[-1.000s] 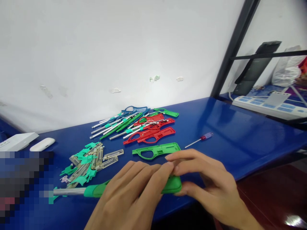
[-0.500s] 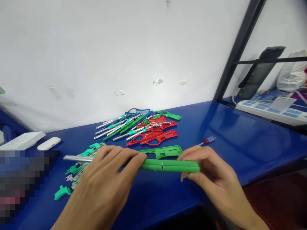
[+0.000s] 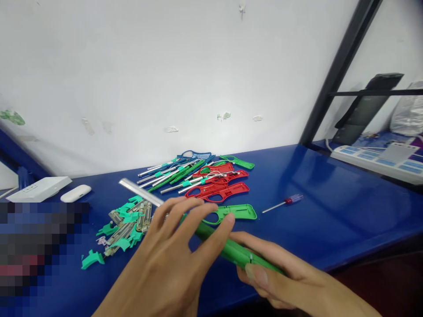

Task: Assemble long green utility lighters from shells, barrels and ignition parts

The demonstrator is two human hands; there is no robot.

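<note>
A green stick lighter (image 3: 236, 252) with a long metal tube (image 3: 140, 191) slants across the view, its tube pointing up to the left. My right hand (image 3: 294, 284) is closed round the handle end, thumb on top near a small slot. My left hand (image 3: 172, 246) lies over the middle, its fingers curled across the body and hiding the trigger area; the thumb's hold underneath is out of sight. Just behind the left fingers lies a loose green half shell (image 3: 243, 212). A screwdriver (image 3: 289, 200) with a red and purple handle rests to the right.
Red half shells (image 3: 236, 189), blue shells (image 3: 198, 156) and metal tubes lie piled by the wall. Teal triggers (image 3: 92, 259) and clear fuel tanks (image 3: 145, 215) are heaped at left. A white case (image 3: 76, 193) and white box (image 3: 41, 188) stand far left; a power strip (image 3: 373, 163) is at right.
The lighter has swung from nearly level to a slant, its handle end lower and nearer. My right hand has moved down and wrapped round the handle. The view has shifted slightly.
</note>
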